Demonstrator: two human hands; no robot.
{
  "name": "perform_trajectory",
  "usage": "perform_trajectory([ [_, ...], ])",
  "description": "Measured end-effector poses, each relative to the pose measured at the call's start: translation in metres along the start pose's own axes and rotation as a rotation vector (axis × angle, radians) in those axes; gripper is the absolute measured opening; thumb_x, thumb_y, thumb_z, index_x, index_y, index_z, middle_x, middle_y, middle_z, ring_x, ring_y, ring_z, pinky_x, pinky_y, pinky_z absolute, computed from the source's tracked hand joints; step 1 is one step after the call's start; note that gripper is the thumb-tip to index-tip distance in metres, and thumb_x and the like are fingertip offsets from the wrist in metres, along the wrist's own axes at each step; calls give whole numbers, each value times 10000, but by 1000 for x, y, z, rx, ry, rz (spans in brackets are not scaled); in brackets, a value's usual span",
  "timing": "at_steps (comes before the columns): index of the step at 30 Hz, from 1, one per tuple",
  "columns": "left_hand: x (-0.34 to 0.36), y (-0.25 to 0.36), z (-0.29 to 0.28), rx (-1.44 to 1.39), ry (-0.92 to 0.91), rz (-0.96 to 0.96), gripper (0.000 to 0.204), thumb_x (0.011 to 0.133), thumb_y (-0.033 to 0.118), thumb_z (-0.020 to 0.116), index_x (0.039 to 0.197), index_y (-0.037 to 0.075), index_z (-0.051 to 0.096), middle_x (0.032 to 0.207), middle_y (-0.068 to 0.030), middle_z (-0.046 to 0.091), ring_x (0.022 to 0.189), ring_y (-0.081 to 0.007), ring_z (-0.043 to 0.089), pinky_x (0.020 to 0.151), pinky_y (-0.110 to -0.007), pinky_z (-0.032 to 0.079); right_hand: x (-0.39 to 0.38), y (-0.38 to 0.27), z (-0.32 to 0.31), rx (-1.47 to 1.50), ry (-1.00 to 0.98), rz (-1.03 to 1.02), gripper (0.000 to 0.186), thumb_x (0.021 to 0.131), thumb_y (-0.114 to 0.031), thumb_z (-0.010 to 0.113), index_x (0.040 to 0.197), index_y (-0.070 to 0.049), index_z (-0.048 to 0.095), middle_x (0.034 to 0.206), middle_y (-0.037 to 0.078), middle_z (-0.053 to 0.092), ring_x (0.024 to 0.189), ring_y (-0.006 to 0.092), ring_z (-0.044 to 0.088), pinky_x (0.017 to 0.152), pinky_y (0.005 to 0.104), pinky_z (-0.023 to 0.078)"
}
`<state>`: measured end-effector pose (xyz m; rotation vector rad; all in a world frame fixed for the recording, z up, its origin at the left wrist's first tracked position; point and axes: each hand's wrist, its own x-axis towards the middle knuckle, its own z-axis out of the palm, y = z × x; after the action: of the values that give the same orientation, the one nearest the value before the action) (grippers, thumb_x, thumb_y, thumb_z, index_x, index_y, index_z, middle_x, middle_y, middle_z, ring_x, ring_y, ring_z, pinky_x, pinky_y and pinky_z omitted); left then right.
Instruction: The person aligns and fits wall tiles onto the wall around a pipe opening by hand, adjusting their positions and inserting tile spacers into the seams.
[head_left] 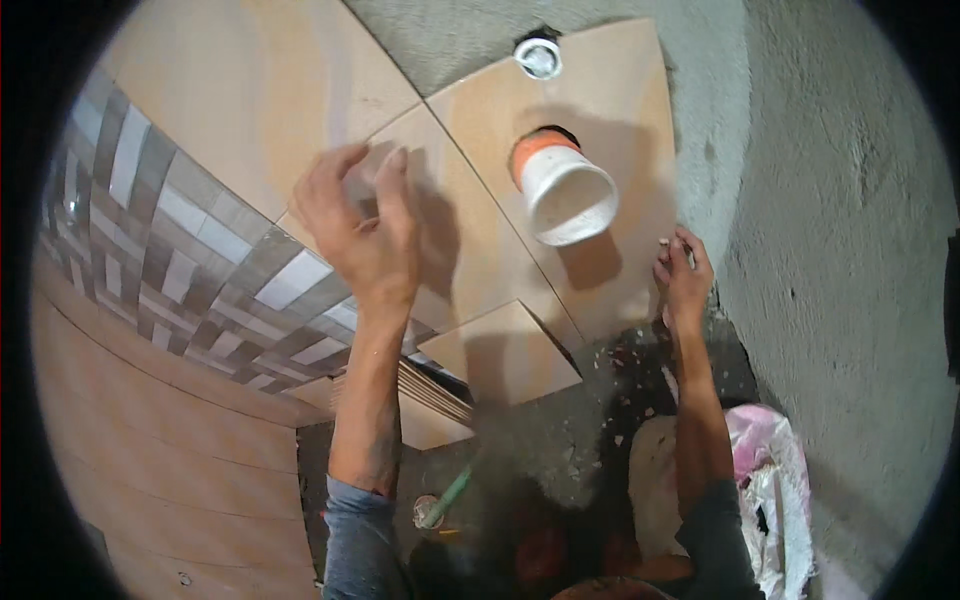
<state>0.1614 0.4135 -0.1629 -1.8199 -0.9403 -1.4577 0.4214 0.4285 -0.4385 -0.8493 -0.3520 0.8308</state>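
My left hand [360, 225] is over a beige tile [460, 250], with its fingers curved and apart and nothing visible in them. My right hand [685, 285] is at the right edge of another beige tile [625, 120], its fingers curled around a small pale thing I cannot make out. Between my hands, a wide white pipe [565, 200] with an orange band sticks out of a hole in that tile. A smaller white pipe end [540, 60] sits at the tile's top edge.
Patterned mosaic tiling [190, 270] runs along the left, above beige tiles [170, 460]. Stacked tiles [430, 420] lean below my left hand, near a green-handled tool [450, 495]. Bare grey plaster [830, 250] lies at the right, above a pink and white sack [780, 490].
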Motion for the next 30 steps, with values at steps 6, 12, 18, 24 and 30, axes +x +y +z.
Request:
perform_trajectory([
  [6,4,-15,9,11,-16,-139,501,744,298,913,1085,33,661,1065,-91,583,1045,-261,492,900,-378,420,5,14,-9,9,-50,5,272,1041,-167,618,1300,-85,619,958,-30,606,826,61,570,717,245,542],
  [12,14,4,33,117,94,-142,577,689,388,934,1077,72,647,1069,-68,548,1077,-273,462,957,-440,351,1,14,-11,58,-75,-42,304,1042,-147,609,1332,-56,594,966,-27,595,838,69,581,712,255,575],
  [18,8,-13,29,4,-48,-74,561,724,327,855,1199,135,627,1176,-108,516,1164,-347,413,970,-528,313,-10,-1,-5,-37,-66,2,386,1041,-120,595,1417,-54,540,992,-4,594,871,96,598,726,273,586],
  [24,-19,-14,49,117,201,-35,440,809,281,751,1162,56,617,1110,-172,586,1116,-360,515,978,-506,388,-13,-1,-2,-50,-63,-8,401,1034,-64,570,1427,-12,514,990,29,581,900,122,603,725,285,577],
  [30,-106,-11,45,130,-137,-7,1015,556,476,956,1429,184,530,1280,-164,441,1173,-371,417,988,-518,332,-19,9,-6,13,-22,6,437,1019,-59,596,1426,-52,437,1150,23,537,931,133,605,687,300,578],
])
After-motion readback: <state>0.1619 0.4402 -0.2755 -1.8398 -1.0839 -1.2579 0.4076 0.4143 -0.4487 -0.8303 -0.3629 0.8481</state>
